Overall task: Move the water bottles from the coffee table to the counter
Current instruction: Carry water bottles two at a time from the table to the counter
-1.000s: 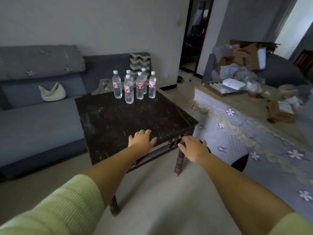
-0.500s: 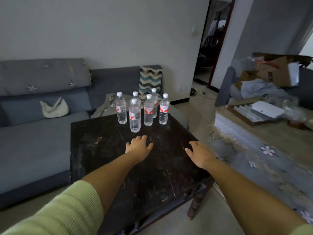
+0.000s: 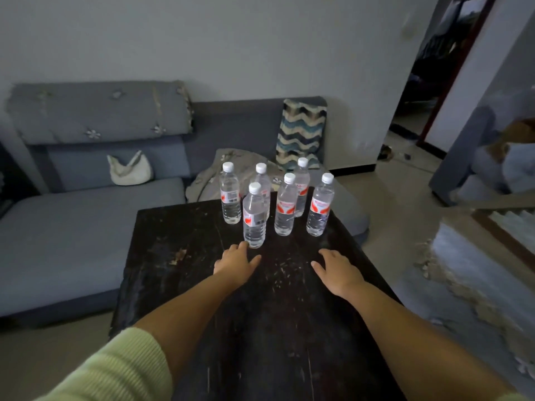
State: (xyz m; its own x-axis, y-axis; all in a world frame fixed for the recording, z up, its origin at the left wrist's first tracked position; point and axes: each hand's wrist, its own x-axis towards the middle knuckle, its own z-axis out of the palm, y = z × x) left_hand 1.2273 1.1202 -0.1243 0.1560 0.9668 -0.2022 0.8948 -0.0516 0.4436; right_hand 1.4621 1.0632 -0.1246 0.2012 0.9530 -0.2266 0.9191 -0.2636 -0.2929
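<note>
Six clear plastic water bottles with white caps and red-and-white labels stand upright in a loose cluster at the far end of a dark, scuffed wooden desk (image 3: 179,285), toward twelve o'clock from the person. The nearest bottle (image 3: 254,217) stands at the front of the cluster; the front middle bottle (image 3: 286,206) is at its three o'clock, and the front right bottle (image 3: 320,206) stands further along the same way. The back left bottle (image 3: 230,194), the back middle bottle (image 3: 262,180) and the back right bottle (image 3: 302,183) stand in a row behind them.

The left hand (image 3: 236,263) reaches out palm down above the desk, its grip released with fingers spread loosely; its fingertips (image 3: 242,245) are just beside the base of the nearest bottle, at that bottle's seven o'clock, and contact cannot be told. The right hand (image 3: 337,269) is also released and palm down with fingers apart, near the front right bottle's six o'clock and clear of it. A pale green ribbed sleeve (image 3: 115,371) covers the left upper forearm.

Beyond the desk, from nine to twelve o'clock, runs a grey-blue fabric sofa (image 3: 72,227) carrying a cream handbag (image 3: 129,170) and a zigzag-patterned cushion (image 3: 301,131).
</note>
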